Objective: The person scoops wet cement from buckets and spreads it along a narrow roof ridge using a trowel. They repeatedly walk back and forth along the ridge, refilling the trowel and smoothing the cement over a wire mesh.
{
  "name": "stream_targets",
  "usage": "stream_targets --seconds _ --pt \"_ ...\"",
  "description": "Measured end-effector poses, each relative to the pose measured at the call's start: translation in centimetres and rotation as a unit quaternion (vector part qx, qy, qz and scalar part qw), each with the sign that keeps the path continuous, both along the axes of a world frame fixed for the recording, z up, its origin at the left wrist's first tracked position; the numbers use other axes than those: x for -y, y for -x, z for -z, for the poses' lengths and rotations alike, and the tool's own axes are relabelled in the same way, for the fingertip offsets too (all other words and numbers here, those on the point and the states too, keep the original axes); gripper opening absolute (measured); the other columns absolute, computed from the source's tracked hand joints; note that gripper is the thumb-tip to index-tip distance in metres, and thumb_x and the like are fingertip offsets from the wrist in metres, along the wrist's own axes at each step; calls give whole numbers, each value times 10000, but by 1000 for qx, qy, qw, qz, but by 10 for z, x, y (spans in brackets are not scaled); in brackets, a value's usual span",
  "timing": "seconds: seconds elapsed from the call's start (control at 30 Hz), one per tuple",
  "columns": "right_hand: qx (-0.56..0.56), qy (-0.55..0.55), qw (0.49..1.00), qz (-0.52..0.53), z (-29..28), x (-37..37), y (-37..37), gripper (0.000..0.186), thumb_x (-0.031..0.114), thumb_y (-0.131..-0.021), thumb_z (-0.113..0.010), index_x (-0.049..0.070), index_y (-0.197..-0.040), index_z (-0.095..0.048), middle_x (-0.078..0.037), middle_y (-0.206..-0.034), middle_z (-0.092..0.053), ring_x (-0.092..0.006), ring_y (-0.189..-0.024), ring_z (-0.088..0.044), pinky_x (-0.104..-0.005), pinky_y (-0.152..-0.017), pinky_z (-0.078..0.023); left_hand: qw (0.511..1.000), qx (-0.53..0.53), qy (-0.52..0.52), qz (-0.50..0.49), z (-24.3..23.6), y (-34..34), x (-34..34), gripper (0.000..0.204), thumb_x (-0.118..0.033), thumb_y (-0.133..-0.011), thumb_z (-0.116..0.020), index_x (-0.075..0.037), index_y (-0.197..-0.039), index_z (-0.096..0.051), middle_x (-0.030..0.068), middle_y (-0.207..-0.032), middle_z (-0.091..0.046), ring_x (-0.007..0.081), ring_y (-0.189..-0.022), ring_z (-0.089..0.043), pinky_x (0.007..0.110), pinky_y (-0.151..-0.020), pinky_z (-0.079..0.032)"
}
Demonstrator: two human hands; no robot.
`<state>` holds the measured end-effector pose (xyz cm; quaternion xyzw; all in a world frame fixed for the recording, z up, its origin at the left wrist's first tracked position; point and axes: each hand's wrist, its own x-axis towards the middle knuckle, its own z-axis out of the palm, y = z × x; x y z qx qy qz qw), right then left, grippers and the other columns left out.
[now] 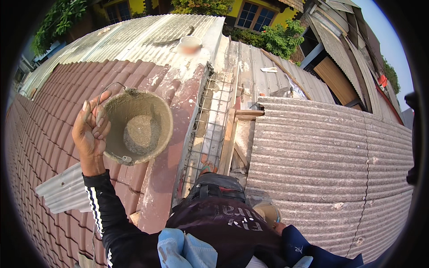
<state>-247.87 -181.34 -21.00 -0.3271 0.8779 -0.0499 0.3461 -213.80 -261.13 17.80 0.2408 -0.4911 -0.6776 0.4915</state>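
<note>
My left hand is raised at the left, its fingers closed round the wire handle of a mortar-caked bucket. The bucket's mouth faces me, showing grey cement residue on its walls and bottom. Low on the right, my right hand is partly hidden by my shirt and sleeve. It is beside a second bucket, which is also partly covered by my body. A small blue piece shows at its fingers, which look closed, but what they hold is unclear.
A rebar cage runs along the gutter ahead, beside wooden formwork. Brown tiles slope away left, with a loose corrugated sheet. Grey corrugated roofing lies right. A white pail stands on the far roof.
</note>
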Motion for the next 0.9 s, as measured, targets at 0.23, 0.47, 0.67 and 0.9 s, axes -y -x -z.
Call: stream_targets --seconds 0.23,0.47,0.67,0.9 --pt "132 61 792 592 -59 124 155 224 238 -957 -718 23 -904 -682 -71 -705 -657 -209 -569 -631 -374 -512 -503 998 -51 18 -27 29 110 97 631 -364 -1096 -496 171 -1429 -504 -56 -695 -457 3 -496 -278 182 -420 -230" --pt "90 176 796 573 -121 228 257 128 145 -904 -717 78 -853 -621 -22 -676 -593 -142 -500 -538 -306 -465 -440 998 -58 22 -32 52 207 171 662 -360 -1087 -483 207 -1427 -479 -49 -713 -451 -8 -504 -286 166 -429 -236" --pt "79 156 831 528 -114 335 323 162 189 -971 -719 127 -871 -608 30 -708 -568 -105 -528 -548 -270 -534 -475 1000 -15 22 -9 106 279 270 990 -512 -1019 -586 290 -1494 -251 -13 -761 -454 16 -520 -338 157 -458 -268" --pt "145 49 816 557 -98 472 408 182 179 -983 -730 117 -869 -604 19 -706 -561 -109 -560 -557 -296 -564 -522 996 69 -51 28 168 361 393 1223 -580 -900 -713 279 -1534 -116 -21 -765 -428 25 -563 -382 150 -503 -308"
